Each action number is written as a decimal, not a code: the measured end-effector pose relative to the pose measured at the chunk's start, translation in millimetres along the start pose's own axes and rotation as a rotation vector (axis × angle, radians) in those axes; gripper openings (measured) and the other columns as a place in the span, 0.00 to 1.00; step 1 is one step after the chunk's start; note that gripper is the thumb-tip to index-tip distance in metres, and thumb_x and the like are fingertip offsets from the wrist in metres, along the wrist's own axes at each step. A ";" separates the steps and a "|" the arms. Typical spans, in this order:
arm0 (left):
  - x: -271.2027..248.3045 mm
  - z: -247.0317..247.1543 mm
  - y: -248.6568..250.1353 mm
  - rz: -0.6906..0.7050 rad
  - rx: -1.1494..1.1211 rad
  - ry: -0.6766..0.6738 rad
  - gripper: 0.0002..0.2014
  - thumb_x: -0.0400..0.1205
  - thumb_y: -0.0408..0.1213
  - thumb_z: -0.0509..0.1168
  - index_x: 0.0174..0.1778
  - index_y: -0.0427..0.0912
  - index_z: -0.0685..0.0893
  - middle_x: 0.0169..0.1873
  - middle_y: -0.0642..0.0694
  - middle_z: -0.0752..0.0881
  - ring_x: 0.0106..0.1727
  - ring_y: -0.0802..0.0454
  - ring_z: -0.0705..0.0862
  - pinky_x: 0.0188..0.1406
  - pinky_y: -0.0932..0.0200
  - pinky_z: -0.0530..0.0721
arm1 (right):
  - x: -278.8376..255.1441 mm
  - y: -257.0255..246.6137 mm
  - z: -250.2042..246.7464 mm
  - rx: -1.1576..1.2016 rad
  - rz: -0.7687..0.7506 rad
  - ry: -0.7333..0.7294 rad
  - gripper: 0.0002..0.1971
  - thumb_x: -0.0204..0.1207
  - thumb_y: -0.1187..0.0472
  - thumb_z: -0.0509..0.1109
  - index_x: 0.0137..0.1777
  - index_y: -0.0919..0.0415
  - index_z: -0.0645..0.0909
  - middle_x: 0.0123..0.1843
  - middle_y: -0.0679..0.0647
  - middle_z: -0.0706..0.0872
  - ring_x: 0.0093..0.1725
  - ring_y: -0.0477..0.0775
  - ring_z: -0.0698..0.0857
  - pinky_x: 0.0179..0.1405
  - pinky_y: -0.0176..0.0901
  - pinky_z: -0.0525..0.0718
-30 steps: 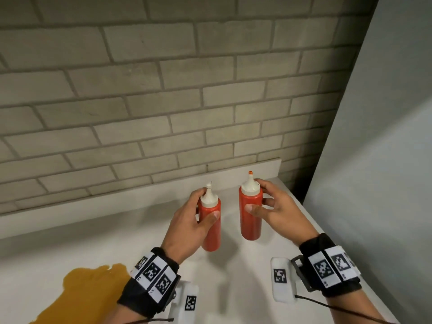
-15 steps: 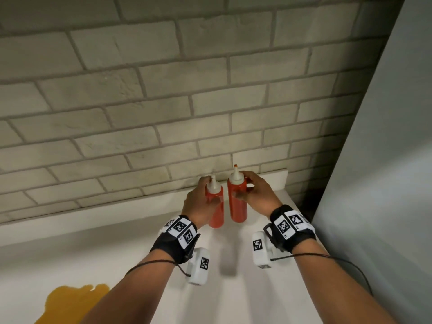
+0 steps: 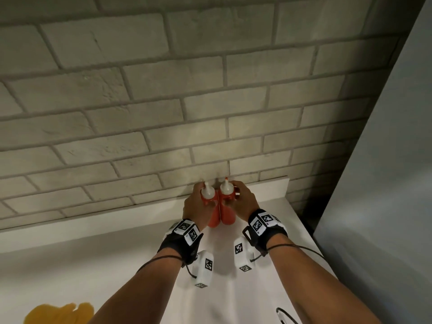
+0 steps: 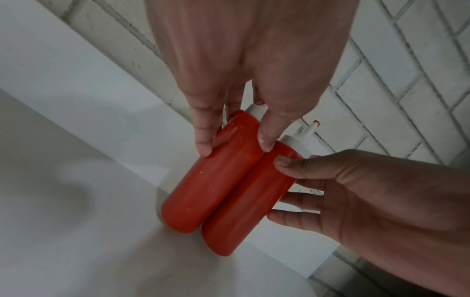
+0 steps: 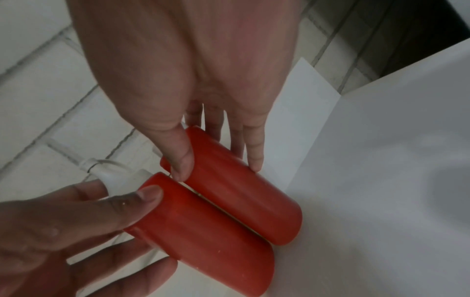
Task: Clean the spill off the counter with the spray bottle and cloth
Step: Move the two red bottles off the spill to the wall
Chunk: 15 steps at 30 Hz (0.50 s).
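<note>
Two red squeeze bottles with white nozzle caps stand side by side, touching, at the back of the white counter [image 3: 117, 265] by the brick wall. My left hand [image 3: 198, 204] grips the left bottle [image 3: 213, 219], thumb and fingers curled round its upper part [image 4: 213, 180]. My right hand [image 3: 242, 199] grips the right bottle [image 3: 228, 216] the same way [image 5: 241, 191]. A yellow-orange spill [image 3: 60, 314] lies on the counter at the near left, well away from both hands. No spray bottle or cloth is in view.
A low white backsplash ledge [image 3: 93, 220] runs along the brick wall [image 3: 163, 113] behind the bottles. A tall grey panel [image 3: 385, 206] closes off the counter's right side. A dark cable loop [image 3: 282, 316] lies near the front right.
Both hands carried the bottles away from me to the back wall and brought them together. The bottles were apart; now they touch.
</note>
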State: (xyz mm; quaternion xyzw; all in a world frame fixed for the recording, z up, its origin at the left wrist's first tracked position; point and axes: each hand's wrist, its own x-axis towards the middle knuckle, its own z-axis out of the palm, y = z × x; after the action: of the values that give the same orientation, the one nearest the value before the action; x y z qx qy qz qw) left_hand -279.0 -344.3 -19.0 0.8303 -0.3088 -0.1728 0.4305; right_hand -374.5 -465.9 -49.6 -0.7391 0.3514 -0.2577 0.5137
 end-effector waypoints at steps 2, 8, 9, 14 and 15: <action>4.1 2.9 -0.9 0.003 0.004 0.015 0.31 0.77 0.37 0.71 0.77 0.55 0.72 0.62 0.43 0.88 0.61 0.37 0.86 0.62 0.40 0.85 | 5.5 2.3 2.0 0.008 0.012 -0.006 0.28 0.69 0.68 0.80 0.68 0.56 0.78 0.55 0.48 0.85 0.57 0.53 0.85 0.55 0.38 0.78; 15.6 8.7 0.8 -0.001 0.001 0.034 0.25 0.80 0.42 0.68 0.75 0.54 0.75 0.63 0.43 0.88 0.63 0.36 0.86 0.63 0.43 0.84 | 17.7 6.9 7.4 0.013 0.012 0.000 0.29 0.67 0.69 0.81 0.68 0.55 0.79 0.56 0.48 0.86 0.56 0.50 0.84 0.47 0.26 0.76; 17.2 9.5 0.0 0.000 -0.001 0.035 0.25 0.80 0.41 0.68 0.75 0.54 0.75 0.64 0.43 0.87 0.64 0.36 0.85 0.63 0.43 0.84 | 18.9 7.5 8.2 0.009 0.011 -0.004 0.29 0.67 0.68 0.81 0.68 0.55 0.79 0.57 0.48 0.86 0.56 0.50 0.83 0.50 0.28 0.76; 21.6 12.2 -3.8 0.002 -0.017 0.052 0.26 0.81 0.41 0.68 0.77 0.54 0.74 0.67 0.44 0.86 0.66 0.37 0.84 0.67 0.43 0.82 | 21.7 12.0 11.5 0.005 0.017 -0.008 0.29 0.68 0.68 0.80 0.70 0.57 0.78 0.59 0.50 0.85 0.57 0.51 0.82 0.58 0.40 0.78; 22.7 12.4 -4.5 0.003 -0.020 0.051 0.27 0.81 0.40 0.68 0.77 0.54 0.74 0.67 0.44 0.86 0.67 0.37 0.84 0.68 0.42 0.82 | 21.9 12.9 12.1 0.002 0.013 -0.006 0.29 0.68 0.68 0.80 0.70 0.57 0.78 0.58 0.49 0.85 0.58 0.51 0.83 0.59 0.41 0.78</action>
State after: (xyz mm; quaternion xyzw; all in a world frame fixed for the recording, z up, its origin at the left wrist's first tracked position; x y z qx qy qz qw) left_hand -267.2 -365.0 -30.3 0.8297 -0.2971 -0.1540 0.4468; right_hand -355.2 -479.1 -65.4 -0.7371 0.3544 -0.2527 0.5170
